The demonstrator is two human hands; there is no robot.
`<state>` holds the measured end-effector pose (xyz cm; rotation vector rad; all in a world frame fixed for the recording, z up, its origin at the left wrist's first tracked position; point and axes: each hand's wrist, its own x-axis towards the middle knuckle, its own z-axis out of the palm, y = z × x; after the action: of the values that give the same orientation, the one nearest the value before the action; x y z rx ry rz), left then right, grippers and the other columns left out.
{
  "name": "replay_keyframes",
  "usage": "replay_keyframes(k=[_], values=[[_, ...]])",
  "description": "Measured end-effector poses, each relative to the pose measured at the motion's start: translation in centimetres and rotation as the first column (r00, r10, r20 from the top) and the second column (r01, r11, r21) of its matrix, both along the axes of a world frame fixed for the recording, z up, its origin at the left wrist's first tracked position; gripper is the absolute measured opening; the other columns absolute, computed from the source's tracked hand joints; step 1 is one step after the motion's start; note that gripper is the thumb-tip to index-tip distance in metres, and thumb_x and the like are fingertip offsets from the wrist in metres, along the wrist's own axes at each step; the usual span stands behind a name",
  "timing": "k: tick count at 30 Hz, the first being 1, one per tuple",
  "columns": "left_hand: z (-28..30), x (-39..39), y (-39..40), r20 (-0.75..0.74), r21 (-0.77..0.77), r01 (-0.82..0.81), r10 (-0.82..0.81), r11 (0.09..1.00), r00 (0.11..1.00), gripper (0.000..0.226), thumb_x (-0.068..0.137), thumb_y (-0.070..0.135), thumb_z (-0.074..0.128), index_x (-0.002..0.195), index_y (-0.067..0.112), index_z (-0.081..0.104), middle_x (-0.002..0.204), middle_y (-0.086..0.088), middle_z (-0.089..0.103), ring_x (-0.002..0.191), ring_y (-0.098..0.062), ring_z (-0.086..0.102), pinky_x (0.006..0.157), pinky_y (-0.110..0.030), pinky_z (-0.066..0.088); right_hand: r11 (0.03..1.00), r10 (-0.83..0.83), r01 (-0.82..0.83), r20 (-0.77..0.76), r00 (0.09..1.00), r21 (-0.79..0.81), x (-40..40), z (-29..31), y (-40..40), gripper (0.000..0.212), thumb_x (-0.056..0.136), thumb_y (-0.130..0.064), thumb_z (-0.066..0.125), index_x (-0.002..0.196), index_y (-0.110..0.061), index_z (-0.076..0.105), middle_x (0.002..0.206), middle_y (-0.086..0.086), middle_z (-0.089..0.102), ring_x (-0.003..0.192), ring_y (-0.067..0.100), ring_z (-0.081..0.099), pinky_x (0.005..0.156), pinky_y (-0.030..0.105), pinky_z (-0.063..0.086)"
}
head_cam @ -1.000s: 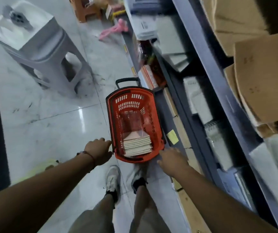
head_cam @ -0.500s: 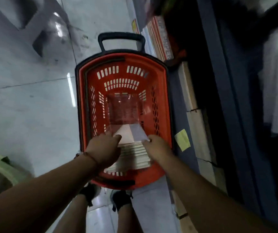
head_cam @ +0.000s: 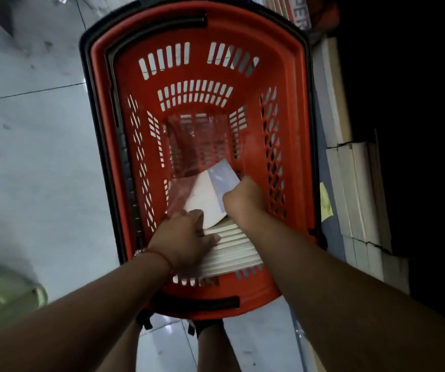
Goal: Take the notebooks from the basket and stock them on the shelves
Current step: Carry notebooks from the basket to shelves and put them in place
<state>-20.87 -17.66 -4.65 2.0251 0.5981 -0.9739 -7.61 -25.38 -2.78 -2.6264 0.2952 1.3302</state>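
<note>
Notebook stack (head_cam: 229, 251) lies at the red basket's (head_cam: 293, 108) near end, spines crosswise. Left hand (head_cam: 183, 237) rests flat on it; right hand (head_cam: 242, 200) apparently pinches the raised top cover (head_cam: 210, 200).

Only one scrap of print can be read: the white capitals "PER" on the red spine of a pack (head_cam: 299, 16) at the top edge, cut off by the frame.
</note>
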Motion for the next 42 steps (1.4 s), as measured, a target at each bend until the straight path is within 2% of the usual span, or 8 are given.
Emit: replay_keyframes(k=[3, 7, 12, 17, 21, 27, 31, 42], values=[[0.9, 0.2, 0.4, 0.051, -0.011, -0.148, 0.149, 0.989, 0.988, 0.035, 0.089, 0.052, 0.063, 0.102, 0.020, 0.058, 0.101, -0.004, 0.062, 0.090, -0.027, 0.061, 0.079, -0.039, 0.050, 0.883, -0.437, 0.451, -0.119, 0.892, 0.132, 1.0, 1.0, 0.4, 0.035, 0.089, -0.001, 0.058, 0.123, 0.003, 0.056, 0.117, 0.022, 0.060, 0.100, 0.034, 0.064, 0.079, 0.041, 0.059], [3.8, 0.4, 0.6, 0.197, 0.019, -0.323, 0.313, 0.946, 0.929, 0.035, 0.094, 0.018, 0.058, 0.129, 0.022, 0.064, 0.121, -0.009, 0.068, 0.110, -0.030, 0.063, 0.092, -0.037, 0.050, 0.770, -0.559, 0.585, -0.172, 0.811, 0.256, 2.0, 4.5, 0.8, 0.015, 0.087, -0.004, 0.065, 0.100, -0.008, 0.060, 0.099, 0.014, 0.066, 0.065, 0.018, 0.061, 0.052, 0.023, 0.053], [10.0, 1.7, -1.1, 0.269, 0.015, -0.347, 0.330, 0.938, 0.905, 0.050, 0.099, 0.020, 0.046, 0.147, 0.032, 0.047, 0.129, -0.001, 0.066, 0.114, -0.023, 0.062, 0.094, -0.033, 0.050, 0.759, -0.553, 0.520, -0.035, 0.833, 0.393, 1.5, 10.5, 0.9, 0.016, 0.085, -0.020, 0.061, 0.100, -0.018, 0.066, 0.085, 0.001, 0.068, 0.071, 0.018, 0.063, 0.066, 0.032, 0.054], [16.1, 2.8, -2.4, 0.329, -0.124, -0.391, 0.409, 0.912, 0.851, 0.044, 0.100, 0.025, 0.039, 0.140, 0.040, 0.050, 0.101, 0.009, 0.072, 0.088, -0.006, 0.066, 0.076, -0.035, 0.056, 0.876, -0.363, 0.311, 0.081, 0.928, 0.368, -0.7, 16.3, 1.1, 0.028, 0.084, -0.018, 0.055, 0.109, -0.018, 0.067, 0.104, 0.003, 0.072, 0.094, 0.026, 0.067, 0.086, 0.044, 0.057], [21.5, 2.5, -2.0, 0.351, -0.225, -0.263, 0.330, 0.938, 0.877, 0.040, 0.103, 0.035, 0.046, 0.143, 0.039, 0.046, 0.118, 0.012, 0.069, 0.104, -0.007, 0.065, 0.088, -0.031, 0.055, 0.916, -0.299, 0.232, 0.171, 0.939, 0.327, -0.6, 21.8, -0.2, 0.033, 0.094, -0.017, 0.051, 0.125, -0.016, 0.063, 0.119, 0.006, 0.068, 0.109, 0.028, 0.063, 0.092, 0.041, 0.054], [32.4, 3.5, 1.8, 0.327, -0.235, 0.021, 0.058, 0.972, 0.943, 0.078, 0.091, 0.066, 0.047, 0.156, 0.031, 0.025, 0.158, 0.009, 0.036, 0.138, -0.012, 0.041, 0.113, -0.034, 0.037, 0.895, -0.284, 0.191, 0.184, 0.941, 0.403, -0.3, 33.2, -2.9, 0.030, 0.098, -0.013, 0.051, 0.126, -0.013, 0.060, 0.116, 0.001, 0.066, 0.100, 0.019, 0.060, 0.063, 0.021, 0.043], [40.1, 5.1, 5.4, 0.372, -0.245, 0.033, 0.062, 0.969, 0.926, 0.079, 0.089, 0.067, 0.049, 0.156, 0.036, 0.022, 0.162, 0.012, 0.027, 0.143, -0.010, 0.031, 0.114, -0.033, 0.028, 0.878, -0.296, 0.162, 0.246, 0.923, 0.450, -0.8, 42.5, -4.1, 0.028, 0.097, -0.017, 0.052, 0.123, -0.019, 0.060, 0.114, 0.002, 0.068, 0.104, 0.023, 0.063, 0.080, 0.035, 0.052], [59.8, 10.5, 10.4, 0.675, -0.075, 0.147, -0.058, 0.986, 0.735, 0.069, 0.083, 0.069, 0.057, 0.144, 0.039, 0.045, 0.133, 0.015, 0.054, 0.118, -0.010, 0.056, 0.097, -0.031, 0.046, 0.778, -0.253, -0.100, 0.454, 0.854, 0.620, -4.4, 67.8, -8.5, 0.020, 0.103, -0.024, 0.049, 0.109, -0.035, 0.065, 0.099, -0.012, 0.072, 0.090, 0.010, 0.069, 0.074, 0.035, 0.057]])
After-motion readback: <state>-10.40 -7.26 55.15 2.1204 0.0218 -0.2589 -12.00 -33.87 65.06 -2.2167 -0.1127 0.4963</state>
